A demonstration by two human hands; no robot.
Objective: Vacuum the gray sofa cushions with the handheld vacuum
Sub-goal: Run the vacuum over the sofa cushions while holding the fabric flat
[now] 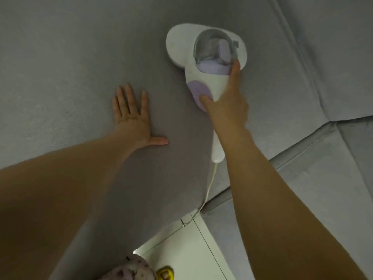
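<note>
Gray sofa cushion (pixel 80 57) carries the handheld vacuum (pixel 203 57), head flat. The right hand (pixel 228 106) is wrapped round its handle; the left hand (pixel 133 118) lies open, empty, pressing fabric taut. Slow, overlapping strokes would suit.

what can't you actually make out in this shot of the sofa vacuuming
Head view only:
- Underside of the vacuum: pressed against the sofa cushion.
- Handle grip: covered by the right hand.
- Cord end: runs off behind the cushion edge.
- Objects at the bottom edge: cut off, blurred.
- Left hand: flat, fully visible.
</note>
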